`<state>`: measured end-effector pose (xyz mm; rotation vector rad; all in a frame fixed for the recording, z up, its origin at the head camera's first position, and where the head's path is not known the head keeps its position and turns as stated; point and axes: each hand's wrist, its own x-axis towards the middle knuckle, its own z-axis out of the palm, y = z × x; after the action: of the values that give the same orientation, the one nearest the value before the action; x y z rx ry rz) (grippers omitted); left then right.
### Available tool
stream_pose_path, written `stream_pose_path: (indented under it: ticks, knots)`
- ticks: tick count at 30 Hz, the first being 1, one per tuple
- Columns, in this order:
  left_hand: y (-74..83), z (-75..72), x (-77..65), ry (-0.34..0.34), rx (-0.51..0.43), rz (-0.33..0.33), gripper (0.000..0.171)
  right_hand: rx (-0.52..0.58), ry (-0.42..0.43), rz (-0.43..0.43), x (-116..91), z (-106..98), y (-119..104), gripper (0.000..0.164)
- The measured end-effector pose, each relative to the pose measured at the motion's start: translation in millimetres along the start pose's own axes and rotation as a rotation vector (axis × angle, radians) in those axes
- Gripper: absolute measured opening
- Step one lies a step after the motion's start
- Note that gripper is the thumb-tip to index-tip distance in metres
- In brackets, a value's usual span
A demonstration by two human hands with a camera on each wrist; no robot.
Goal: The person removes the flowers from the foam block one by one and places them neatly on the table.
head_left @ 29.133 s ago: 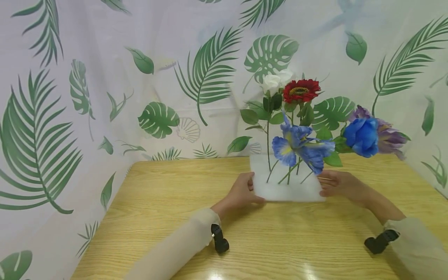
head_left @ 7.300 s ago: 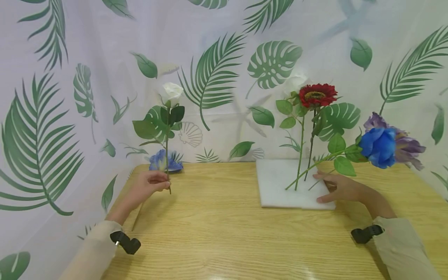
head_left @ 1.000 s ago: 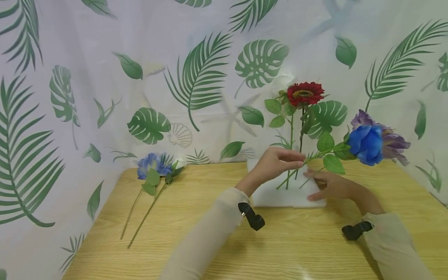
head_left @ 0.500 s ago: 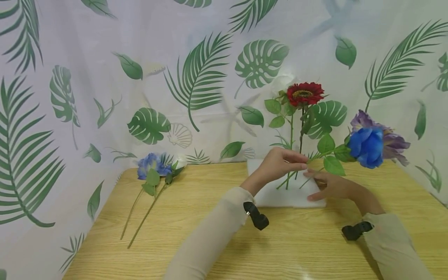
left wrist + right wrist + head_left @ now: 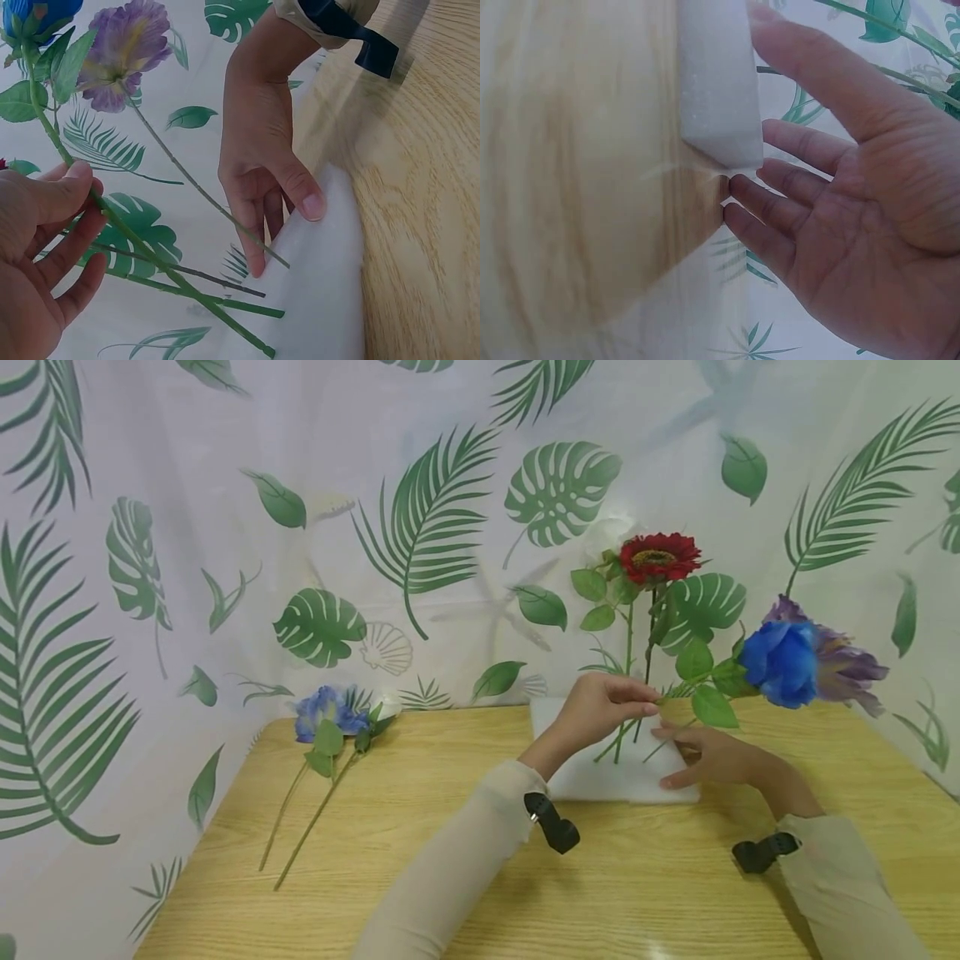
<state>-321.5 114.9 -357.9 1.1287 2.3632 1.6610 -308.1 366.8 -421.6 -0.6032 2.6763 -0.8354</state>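
My left hand (image 5: 600,710) pinches the green stem (image 5: 139,244) of a blue rose (image 5: 780,662) between thumb and fingers; the stem slants to the right from a white foam block (image 5: 622,785). My right hand (image 5: 723,758) holds the block's right end, thumb on its top and fingers along its side, as the right wrist view shows. Also standing in the foam are a red gerbera-like flower (image 5: 660,557), a white flower (image 5: 615,531) partly hidden behind it, and a purple flower (image 5: 847,668) leaning right, its thin stem (image 5: 180,169) passing by my right hand.
On the wooden table (image 5: 420,827), at the left, lie a blue iris (image 5: 322,714) and a white rose (image 5: 386,706), heads toward the back. A white curtain (image 5: 442,668) printed with green leaves hangs behind the table's back edge.
Since the oldest frame, the blue iris and one white rose have left the foam and lie at left. Lately my left hand has shifted slightly right on the blue rose's stem, its bloom slightly higher.
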Motion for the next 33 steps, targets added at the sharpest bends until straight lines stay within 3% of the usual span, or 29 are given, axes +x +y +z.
stream_pose_path:
  ticks: [19,33]
  knots:
    - [-7.0,-15.2,-2.2,0.102,0.0,0.027,0.019,0.01,0.02,0.023,1,-1,-3,0.094]
    - [-16.1,-29.3,-7.9,0.152,-0.059,0.027,0.02,0.0,-0.015,0.052,2,-1,-7,0.095]
